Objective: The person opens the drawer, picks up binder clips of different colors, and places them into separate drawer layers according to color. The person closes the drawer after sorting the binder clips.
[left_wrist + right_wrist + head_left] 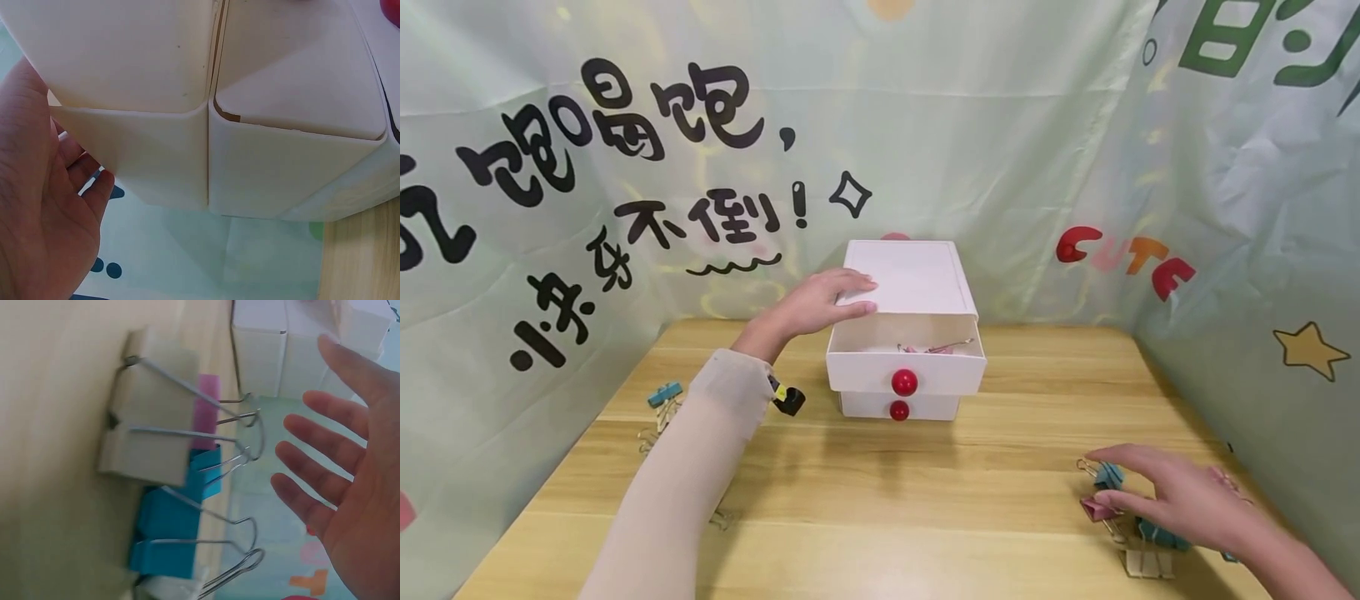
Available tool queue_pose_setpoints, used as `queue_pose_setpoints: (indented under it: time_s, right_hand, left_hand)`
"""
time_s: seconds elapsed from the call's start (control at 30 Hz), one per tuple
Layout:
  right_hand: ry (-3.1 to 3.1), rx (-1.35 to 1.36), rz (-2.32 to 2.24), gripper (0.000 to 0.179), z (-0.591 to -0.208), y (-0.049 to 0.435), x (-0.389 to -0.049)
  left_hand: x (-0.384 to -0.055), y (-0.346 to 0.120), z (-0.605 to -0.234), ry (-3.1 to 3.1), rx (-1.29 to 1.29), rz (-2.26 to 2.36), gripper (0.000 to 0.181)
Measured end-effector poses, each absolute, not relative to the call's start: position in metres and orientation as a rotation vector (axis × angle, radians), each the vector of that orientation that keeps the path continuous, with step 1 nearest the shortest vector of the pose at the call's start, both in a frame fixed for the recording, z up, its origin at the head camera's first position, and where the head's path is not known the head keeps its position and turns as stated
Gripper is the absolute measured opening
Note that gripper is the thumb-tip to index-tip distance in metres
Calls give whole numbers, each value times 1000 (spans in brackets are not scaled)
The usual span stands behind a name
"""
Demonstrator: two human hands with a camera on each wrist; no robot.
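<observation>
A white two-drawer box [906, 275] stands at the back of the table, its upper drawer [861, 372] pulled out. Pink binder clips [946, 349] with metal handles show inside that drawer. My left hand [816, 304] rests at the left side of the box's top, thumb near its front edge. My right hand [1187, 492] hovers with spread fingers over several binder clips at the right. Among them are a cream clip [156, 406], a large teal clip [169, 531] and a pink clip [206, 412]. Nothing shows between the right fingers.
More binder clips, a blue one [664, 394] among them, lie at the table's left, partly hidden by my left sleeve [677, 492]. Red knobs [904, 382] stick out from both drawer fronts. A printed cloth [985, 125] hangs behind and beside the wooden table [887, 517].
</observation>
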State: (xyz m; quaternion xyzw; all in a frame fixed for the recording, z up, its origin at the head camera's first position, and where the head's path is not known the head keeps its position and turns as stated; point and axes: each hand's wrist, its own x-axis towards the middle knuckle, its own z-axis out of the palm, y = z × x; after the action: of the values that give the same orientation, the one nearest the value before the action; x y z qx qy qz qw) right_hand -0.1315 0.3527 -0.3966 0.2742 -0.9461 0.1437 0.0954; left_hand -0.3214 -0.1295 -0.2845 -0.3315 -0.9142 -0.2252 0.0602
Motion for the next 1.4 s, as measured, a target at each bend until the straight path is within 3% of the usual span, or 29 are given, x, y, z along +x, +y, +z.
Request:
queue_pose_setpoints:
  time_s: [0.83, 1.4]
  right_hand:
    - [-2963, 748, 281, 41, -426, 356, -125]
    - [-2891, 878, 272, 17, -433, 340, -135]
  left_hand:
    - [-322, -130, -283, -2746, -1024, -704, 55]
    - [-325, -131, -287, -2740, -1036, -681, 54]
